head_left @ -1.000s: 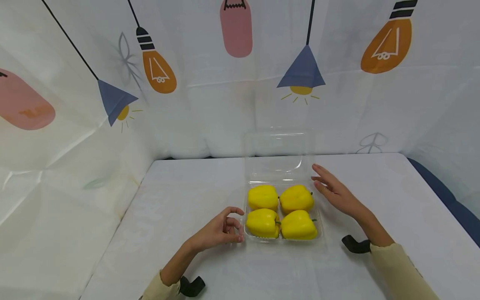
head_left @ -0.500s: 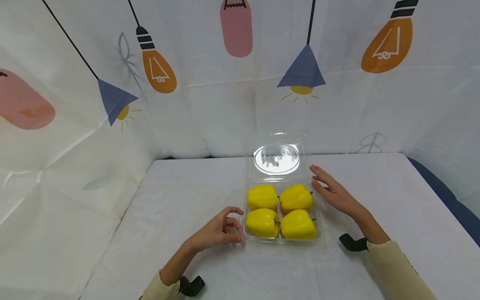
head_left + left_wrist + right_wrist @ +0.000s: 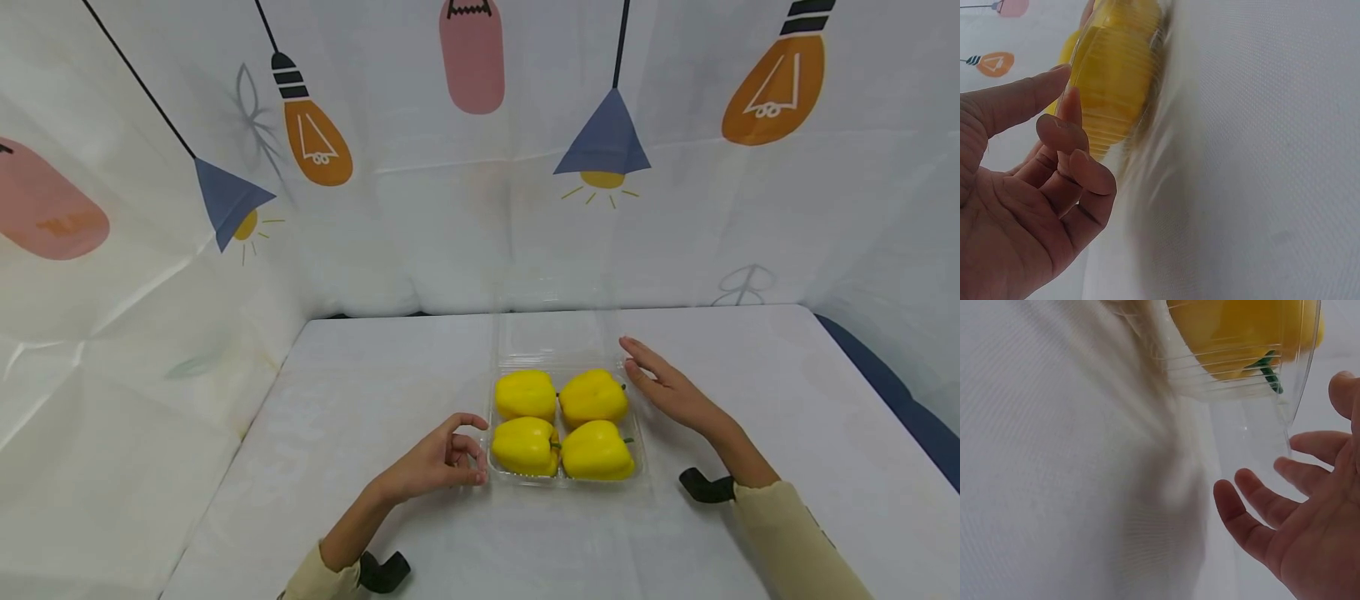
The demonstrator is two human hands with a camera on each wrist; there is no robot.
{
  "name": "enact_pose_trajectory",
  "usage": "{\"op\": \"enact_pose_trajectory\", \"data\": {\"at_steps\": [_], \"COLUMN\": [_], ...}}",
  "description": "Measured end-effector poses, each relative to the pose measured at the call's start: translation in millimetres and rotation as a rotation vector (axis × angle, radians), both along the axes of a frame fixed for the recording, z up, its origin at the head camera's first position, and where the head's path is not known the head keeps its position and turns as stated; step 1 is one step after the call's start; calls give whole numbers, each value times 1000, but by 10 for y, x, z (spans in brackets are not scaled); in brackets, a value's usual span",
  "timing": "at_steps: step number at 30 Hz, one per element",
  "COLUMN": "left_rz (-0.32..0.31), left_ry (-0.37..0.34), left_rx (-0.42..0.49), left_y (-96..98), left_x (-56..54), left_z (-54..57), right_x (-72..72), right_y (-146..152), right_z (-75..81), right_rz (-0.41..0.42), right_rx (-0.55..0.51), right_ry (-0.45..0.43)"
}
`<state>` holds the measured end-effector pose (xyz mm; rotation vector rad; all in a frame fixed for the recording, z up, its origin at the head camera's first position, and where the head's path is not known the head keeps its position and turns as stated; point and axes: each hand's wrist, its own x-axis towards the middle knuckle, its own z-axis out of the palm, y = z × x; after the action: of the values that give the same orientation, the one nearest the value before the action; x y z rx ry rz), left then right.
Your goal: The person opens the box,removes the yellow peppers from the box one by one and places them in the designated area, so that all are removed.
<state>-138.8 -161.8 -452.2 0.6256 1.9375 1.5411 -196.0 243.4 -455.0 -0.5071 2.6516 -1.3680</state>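
Observation:
Several yellow bell peppers (image 3: 596, 450) lie in two rows in a clear plastic clamshell container (image 3: 640, 454). Its transparent lid (image 3: 555, 335) stands raised at the back, barely visible against the white cloth. My left hand (image 3: 435, 462) is at the container's left side, fingers bent and thumb apart from the index finger. In the left wrist view, the fingertips (image 3: 1060, 70) reach the rim; how firmly they touch is unclear. My right hand (image 3: 670, 389) is beside the far right corner near the hinge, fingers spread and holding nothing. Whether it touches the container cannot be told.
A white-covered table (image 3: 375, 375) carries the container. Behind it hangs a white cloth (image 3: 420, 225) printed with lamps and bulbs, which also runs down the left side. A dark blue surface (image 3: 892, 392) shows past the table's right edge. Black bands (image 3: 707, 486) stick out at both wrists.
The lid has changed its tilt; its bright glare at half a second ago is gone. My right hand has come slightly closer and lower at the fingertips. My left hand has stayed still.

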Motion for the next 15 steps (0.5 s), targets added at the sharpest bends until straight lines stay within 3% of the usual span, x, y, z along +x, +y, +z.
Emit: {"op": "enact_pose_trajectory", "data": {"at_steps": [15], "left_rz": [-3], "left_ry": [-6], "left_rx": [-7], "left_y": [0], "left_x": [7], "left_z": [22], "right_x": [15], "right_y": [26], "right_z": [-32], "right_rz": [26], "right_rx": [19], "right_ry": [-26]}}
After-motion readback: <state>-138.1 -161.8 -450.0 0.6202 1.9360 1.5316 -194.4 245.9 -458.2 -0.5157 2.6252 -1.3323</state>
